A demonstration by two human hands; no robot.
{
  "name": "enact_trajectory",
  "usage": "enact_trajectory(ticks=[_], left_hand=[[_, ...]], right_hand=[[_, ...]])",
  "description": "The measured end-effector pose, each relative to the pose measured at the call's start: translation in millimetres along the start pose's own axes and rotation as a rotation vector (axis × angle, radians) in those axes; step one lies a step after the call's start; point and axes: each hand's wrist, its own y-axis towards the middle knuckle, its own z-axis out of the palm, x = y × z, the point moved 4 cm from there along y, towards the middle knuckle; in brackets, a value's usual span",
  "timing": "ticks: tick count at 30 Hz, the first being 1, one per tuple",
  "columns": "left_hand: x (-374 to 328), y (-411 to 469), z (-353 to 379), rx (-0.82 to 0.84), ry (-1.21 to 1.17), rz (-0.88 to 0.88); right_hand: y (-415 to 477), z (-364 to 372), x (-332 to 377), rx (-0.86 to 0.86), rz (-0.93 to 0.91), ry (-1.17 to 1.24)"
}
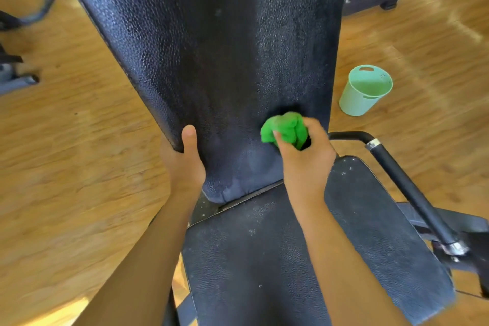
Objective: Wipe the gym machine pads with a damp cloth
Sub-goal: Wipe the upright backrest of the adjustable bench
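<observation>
The green cloth (284,128) is bunched in the curled fingers (314,127) of the right hand (304,161), low on the back pad (211,47) (long axis running upward); its edge is clasped by the left hand (185,161).

Pebbled glossy black vinyl back pad (211,47), fuzzy green cloth (284,128), wood-grain floor (79,167)

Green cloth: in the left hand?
No. The right hand grips the green cloth against the back pad; the left hand holds the pad's edge.

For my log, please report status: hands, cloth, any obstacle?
Left hand grips back pad edge. Right hand holds green cloth against it. Nothing in the way; bucket apart, on floor.
</observation>
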Motion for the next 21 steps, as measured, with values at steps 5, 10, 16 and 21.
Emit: enact_trajectory(ticks=[5,10,16,21], left_hand=[[-0.8,-2.3,1.3,0.012,0.005,-0.013],[-0.5,-1.2,-0.4,0.009,0.022,-0.009],[0.2,-2.8,-0.4,0.001,0.058,-0.040],[1.4,-1.2,-1.4,0.023,0.049,-0.031]], right_hand=[[16.3,0.2,7.5,-0.024,-0.089,0.009],[-7.4,-2.0,-27.7,0.067,-0.072,-0.059],[-33.2,-6.2,-80.4,0.218,0.092,-0.210],[-16.2,-13.1,-68.0,0.135,0.063,-0.190]])
